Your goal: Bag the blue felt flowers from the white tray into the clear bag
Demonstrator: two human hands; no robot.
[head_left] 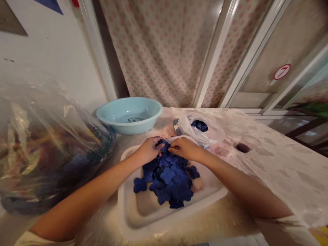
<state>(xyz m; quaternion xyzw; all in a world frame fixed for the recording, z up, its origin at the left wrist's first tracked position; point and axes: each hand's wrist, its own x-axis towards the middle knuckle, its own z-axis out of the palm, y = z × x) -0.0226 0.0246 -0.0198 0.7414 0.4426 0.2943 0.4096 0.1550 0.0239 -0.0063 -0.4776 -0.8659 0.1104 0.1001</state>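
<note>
Pieces: a loose heap of dark blue flower-shaped cut-outs (pixel 167 179) is piled in the middle of a white plastic tray (pixel 122 198); the material cannot be told, though paper or thin fabric is suggested.
Handling: the pieces are judged to be light, thin and soft, with little stiffness, and are likely to cling together or slide over one another. A single piece would best be taken by a petal edge, from the top of the heap.
Left hand: the left hand (pixel 148 150) is reached over the tray's far side, its arm stretched in from the lower left, and is held against the top of the heap.
Right hand: the right hand (pixel 182 148) is brought in from the lower right and is set opposite the left.
Fingers: they are held together and curled down, and the two hands nearly meet at the pieces; whether a piece is clamped cannot be told.
Around: a pale blue basin (pixel 129 114) and a clear plastic bag (pixel 200 131) holding blue pieces are placed beyond the tray.
</note>
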